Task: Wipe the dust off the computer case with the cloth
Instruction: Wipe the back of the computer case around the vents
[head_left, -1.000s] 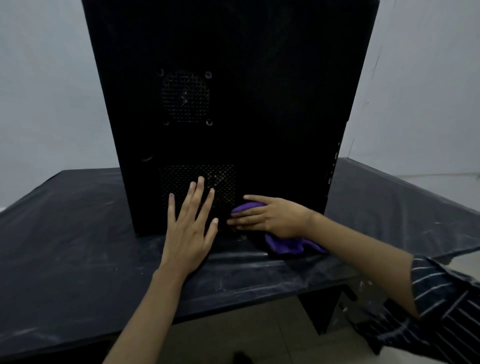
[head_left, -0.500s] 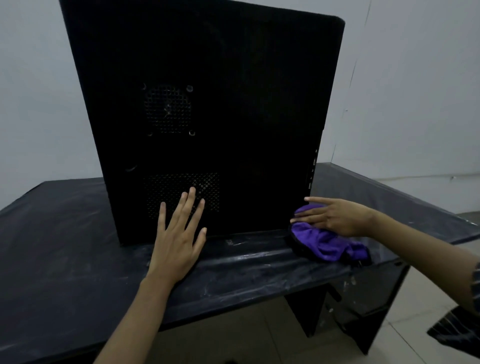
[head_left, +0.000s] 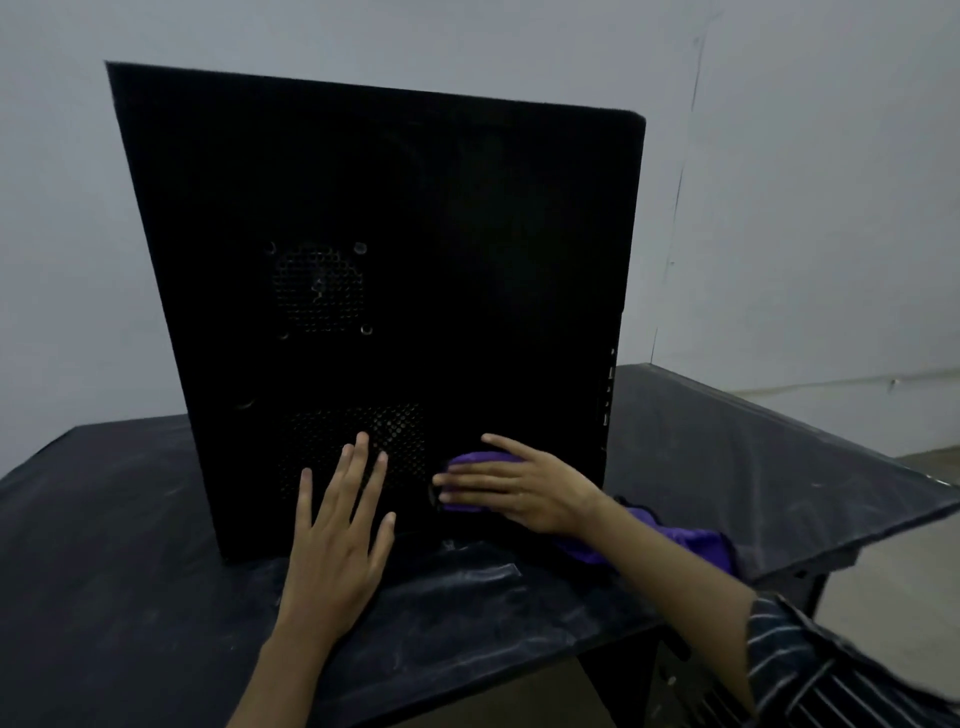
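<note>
With the left hand (head_left: 337, 540) spread flat bracing the computer case (head_left: 384, 291), the right hand (head_left: 519, 488) should press the purple cloth (head_left: 475, 462) flat-fingered, sweeping toward 3 o'clock.

The computer case (head_left: 415, 218) was black, its side panel dotted with perforated vents. The cloth (head_left: 691, 543) was purple. The table (head_left: 130, 597) was black, streaked white. The sleeve (head_left: 800, 670) was dark with pale stripes.
</note>
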